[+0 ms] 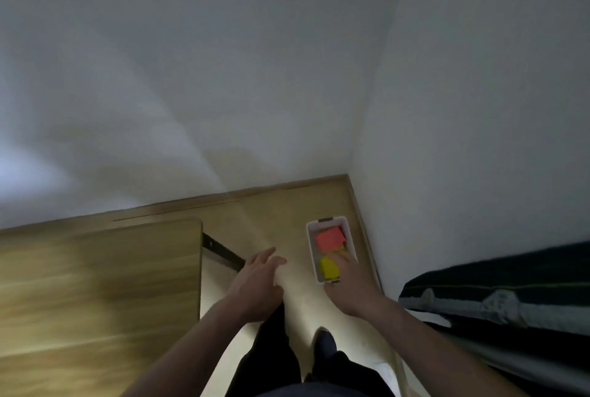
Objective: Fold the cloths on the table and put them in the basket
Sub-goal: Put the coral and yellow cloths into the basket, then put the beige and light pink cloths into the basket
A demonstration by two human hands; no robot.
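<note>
A white slatted basket (311,238) stands on the wooden floor near the corner of the room. Inside it lie a folded red cloth (330,238) at the far end and a folded yellow cloth (329,268) at the near end. My right hand (354,288) reaches down into the basket, fingers stretched out over its right side, next to the yellow cloth. It is blurred, and I see no cloth gripped in it. My left hand (259,283) hovers over the floor left of the basket, fingers spread and holding nothing.
A wooden table (95,284) fills the left, with a black metal bracket (223,253) under its right edge. White walls meet behind the basket. A dark patterned fabric (495,300) lies along the right. My dark trousers and shoe (324,344) are below.
</note>
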